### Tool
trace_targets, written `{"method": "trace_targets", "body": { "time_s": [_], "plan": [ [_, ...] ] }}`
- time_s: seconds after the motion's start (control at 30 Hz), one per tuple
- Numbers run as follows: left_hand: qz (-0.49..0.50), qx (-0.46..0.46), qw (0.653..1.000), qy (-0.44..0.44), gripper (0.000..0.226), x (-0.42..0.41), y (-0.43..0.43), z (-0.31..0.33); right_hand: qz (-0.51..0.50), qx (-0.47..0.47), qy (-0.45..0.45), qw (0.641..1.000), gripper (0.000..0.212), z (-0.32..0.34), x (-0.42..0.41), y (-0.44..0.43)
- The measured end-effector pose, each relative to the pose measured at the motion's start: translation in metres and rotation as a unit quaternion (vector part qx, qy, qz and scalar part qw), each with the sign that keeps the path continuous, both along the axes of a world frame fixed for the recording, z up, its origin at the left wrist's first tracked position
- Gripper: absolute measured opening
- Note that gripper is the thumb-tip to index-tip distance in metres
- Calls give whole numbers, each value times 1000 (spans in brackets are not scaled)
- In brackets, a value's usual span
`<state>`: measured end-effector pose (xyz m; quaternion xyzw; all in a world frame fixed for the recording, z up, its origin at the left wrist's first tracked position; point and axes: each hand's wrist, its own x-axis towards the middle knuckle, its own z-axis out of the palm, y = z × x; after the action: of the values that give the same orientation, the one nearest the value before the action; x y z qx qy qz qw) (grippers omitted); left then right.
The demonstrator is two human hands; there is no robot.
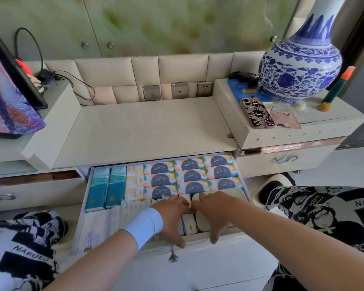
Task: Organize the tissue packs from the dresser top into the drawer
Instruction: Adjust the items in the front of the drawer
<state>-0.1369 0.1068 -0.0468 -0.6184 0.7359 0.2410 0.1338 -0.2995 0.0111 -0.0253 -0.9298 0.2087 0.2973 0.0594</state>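
The middle drawer (200, 238) stands pulled open below the dresser top (151, 127). Inside lie rows of orange and blue tissue packs (190, 175), two tall teal packs (106, 189) at the left and yellow packs (134, 182) beside them. Both hands reach into the drawer's front part. My left hand (172, 215), with a pale blue wristband, presses on white packs (189, 224) near the front wall. My right hand (213, 208) rests on a white pack (237, 194) at the front right. The middle of the dresser top carries no packs.
A blue and white vase (298, 66), a patterned phone (257, 113) and a green tube (337, 89) stand on the raised right section. A screen (11, 89) and cables (51, 75) sit at the left. Patterned trouser legs flank the drawer. A key (173, 256) hangs from the drawer front.
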Motion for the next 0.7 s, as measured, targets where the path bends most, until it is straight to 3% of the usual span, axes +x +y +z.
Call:
{"method": "trace_targets", "body": {
  "time_s": [0.27,0.43,0.5,0.57,0.63,0.7],
  "plan": [
    [101,-74,991,35,71,32,-20,1,-65,-50,-52,995,77,6,20,-37],
    [227,-158,958,79,20,43,-19,6,-141,-152,-23,978,63,12,34,-49],
    [312,-149,935,74,11,52,-18,12,-215,-149,-13,965,64,9,36,-48],
    [393,-76,914,63,29,67,-16,15,-270,-121,-8,955,61,6,39,-47],
    [498,9,856,137,39,84,-14,15,-333,-51,-20,941,51,6,43,-46],
    [586,31,779,224,43,99,-11,13,-415,45,-46,908,41,5,50,-48]
  ]
}}
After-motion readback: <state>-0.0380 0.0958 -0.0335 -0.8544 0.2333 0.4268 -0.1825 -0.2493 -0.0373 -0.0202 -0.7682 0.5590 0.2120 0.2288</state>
